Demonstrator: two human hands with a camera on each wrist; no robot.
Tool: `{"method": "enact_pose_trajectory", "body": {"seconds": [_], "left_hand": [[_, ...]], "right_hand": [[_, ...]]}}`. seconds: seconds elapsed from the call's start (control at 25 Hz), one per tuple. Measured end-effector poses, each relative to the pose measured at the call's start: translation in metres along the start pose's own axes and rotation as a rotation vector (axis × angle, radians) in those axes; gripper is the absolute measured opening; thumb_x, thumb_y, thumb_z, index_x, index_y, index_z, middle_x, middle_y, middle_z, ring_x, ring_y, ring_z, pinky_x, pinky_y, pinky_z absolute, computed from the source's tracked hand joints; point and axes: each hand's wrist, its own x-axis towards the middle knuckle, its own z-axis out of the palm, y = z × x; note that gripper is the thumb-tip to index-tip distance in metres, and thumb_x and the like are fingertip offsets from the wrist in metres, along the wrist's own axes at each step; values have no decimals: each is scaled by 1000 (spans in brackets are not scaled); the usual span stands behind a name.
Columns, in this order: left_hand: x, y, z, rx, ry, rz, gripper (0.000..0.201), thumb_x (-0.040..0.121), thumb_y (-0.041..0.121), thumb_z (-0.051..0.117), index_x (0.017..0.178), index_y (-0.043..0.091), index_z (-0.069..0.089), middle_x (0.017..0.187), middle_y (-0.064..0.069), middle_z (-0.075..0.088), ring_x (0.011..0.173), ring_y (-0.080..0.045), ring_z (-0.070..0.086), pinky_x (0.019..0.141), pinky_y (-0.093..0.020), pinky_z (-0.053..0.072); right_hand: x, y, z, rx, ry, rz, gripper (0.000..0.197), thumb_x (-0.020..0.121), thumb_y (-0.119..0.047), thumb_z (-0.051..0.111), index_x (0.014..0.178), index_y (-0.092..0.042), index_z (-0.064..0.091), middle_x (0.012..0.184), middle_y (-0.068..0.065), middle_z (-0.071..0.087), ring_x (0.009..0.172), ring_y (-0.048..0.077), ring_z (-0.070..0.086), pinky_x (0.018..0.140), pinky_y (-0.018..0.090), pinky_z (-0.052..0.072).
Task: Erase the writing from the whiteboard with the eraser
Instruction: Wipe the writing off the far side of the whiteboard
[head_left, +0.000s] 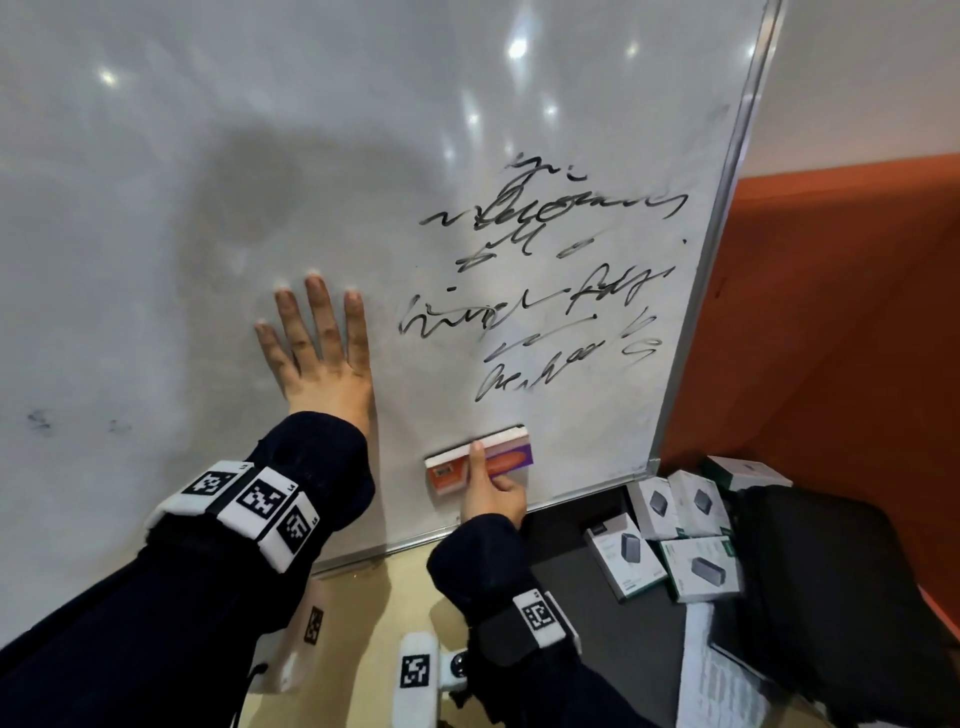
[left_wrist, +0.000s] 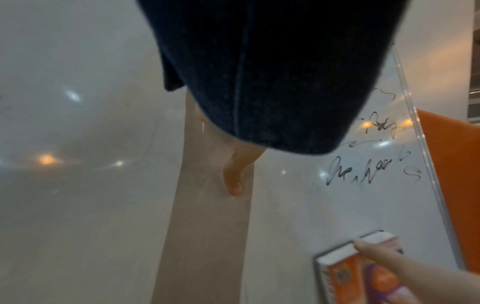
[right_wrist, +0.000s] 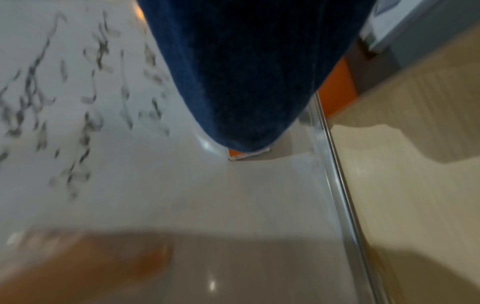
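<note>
The whiteboard (head_left: 156, 182) fills the head view, with black scribbled writing (head_left: 545, 291) on its right part. My left hand (head_left: 317, 348) lies flat on the board with straight, spread fingers, left of the writing. My right hand (head_left: 488, 488) grips an orange and purple eraser (head_left: 452, 470) with a white pad, pressed to the board near its bottom edge, below the writing. The left wrist view shows the eraser (left_wrist: 363, 271), the lowest line of writing (left_wrist: 361, 172) and my left thumb (left_wrist: 233, 176). The right wrist view is blurred; only a corner of the eraser (right_wrist: 237, 155) shows under the sleeve.
The board's metal frame (head_left: 727, 208) runs down the right side and along the bottom. An orange wall (head_left: 831, 312) stands to the right. Below it lie several small white product boxes (head_left: 691, 540), a black bag (head_left: 841, 597) and papers (head_left: 722, 680) on a dark surface. Faint smudges (head_left: 41, 418) mark the board's left.
</note>
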Motion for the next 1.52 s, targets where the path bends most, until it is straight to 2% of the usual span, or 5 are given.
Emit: {"method": "enact_pose_trajectory", "body": {"seconds": [0.52,0.8,1.04,1.28,1.52], "left_hand": [[1,-2,17,36,130,36,116,61,-25,64,150,1,-5,150,-32,-22,134,-52,-27,105,-71,-5],[15,5,-31,-15,151,145,126,60,60,77,151,3,11,156,-24,-5,142,-46,-8,111,-62,-5],[42,24,-58,-88,-78,101,142,61,85,53,138,9,-40,137,-18,-52,122,-39,-50,104,-61,-23],[36,32,-73,-6,-231,13,154,62,39,84,125,8,-52,127,-23,-58,107,-42,-60,91,-59,-34],[39,27,-66,23,-129,74,106,79,-16,42,133,12,-45,138,-25,-48,109,-43,-57,95,-62,-28]], "right_hand": [[63,-101,-60,-289,212,-763,60,85,-22,73,139,-15,47,132,8,52,123,27,41,109,42,30],[72,-151,-59,-186,206,-787,56,86,-24,72,137,-18,48,132,7,50,125,28,41,110,46,34],[90,-136,-87,-210,264,-651,53,86,-21,72,135,-19,50,130,13,51,124,35,46,107,46,37],[86,-131,-68,-232,166,-853,55,85,-18,73,135,-21,50,132,6,48,122,25,42,108,44,37],[105,-142,-94,-146,275,-590,54,85,-20,74,134,-20,51,128,8,54,115,29,55,99,38,43]]}}
